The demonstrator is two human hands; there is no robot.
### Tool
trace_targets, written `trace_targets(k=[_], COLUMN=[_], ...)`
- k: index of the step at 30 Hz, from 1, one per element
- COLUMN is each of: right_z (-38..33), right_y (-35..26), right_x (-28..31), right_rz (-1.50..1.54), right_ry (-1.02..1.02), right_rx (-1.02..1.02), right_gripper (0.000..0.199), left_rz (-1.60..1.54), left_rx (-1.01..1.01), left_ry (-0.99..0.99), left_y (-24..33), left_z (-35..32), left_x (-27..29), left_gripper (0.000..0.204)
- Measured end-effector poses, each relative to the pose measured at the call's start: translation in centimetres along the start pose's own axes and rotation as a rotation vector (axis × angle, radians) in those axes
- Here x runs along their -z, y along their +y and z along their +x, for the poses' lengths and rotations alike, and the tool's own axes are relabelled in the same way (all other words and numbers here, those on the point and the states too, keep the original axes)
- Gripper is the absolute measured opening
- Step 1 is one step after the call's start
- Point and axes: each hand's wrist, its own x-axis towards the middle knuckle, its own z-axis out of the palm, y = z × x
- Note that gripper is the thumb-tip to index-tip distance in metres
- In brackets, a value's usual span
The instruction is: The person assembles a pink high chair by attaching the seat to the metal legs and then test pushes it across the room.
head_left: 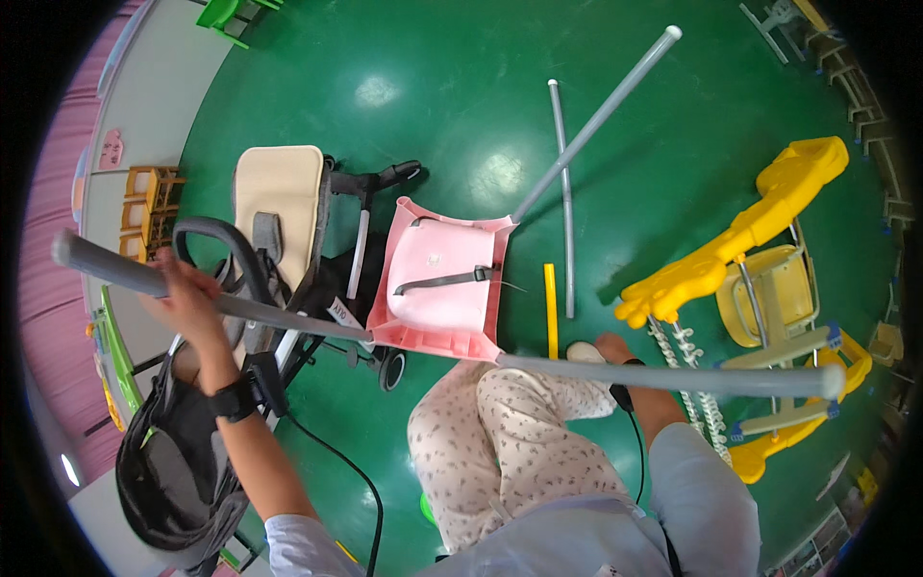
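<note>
A pink plastic child's seat (447, 274) with a dark buckled strap is in front of my knees. Long grey tube legs stick out from three of its corners; no leg shows at the far left corner. My left hand (190, 303) is wrapped round the left leg (115, 264), partway along it. Another leg (673, 375) reaches right, across my right forearm. My right hand (613, 348) is low beside my shoe, its fingers mostly hidden. Near it lies a yellow tube (551, 310). A loose grey tube (565, 202) rests on the floor beyond, partly under the far right leg (596, 125).
A stroller (183, 462) with a cream seat pad stands close on the left. To the right are a yellow plastic frame (740, 240) with white chains and a yellow chair (764, 293). Small wooden chairs (149, 207) are at the far left. The floor (433, 106) is green.
</note>
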Motion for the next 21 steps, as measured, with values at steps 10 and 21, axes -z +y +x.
trace_targets(k=[10,21], right_z=[16.8,2.0], right_y=[-3.4,-5.3], right_x=[-6.5,0.1], right_rz=[0.316,0.809], right_ry=[0.648,0.624], right_rx=[-0.119,-0.244], right_gripper=[0.054,0.019], left_rz=[0.170,-0.012], left_rx=[-0.244,-0.113], left_ry=[-0.180,0.092], left_y=[-3.5,0.9], left_z=[4.0,-0.4], left_x=[3.6,0.4], left_gripper=[0.023,0.029])
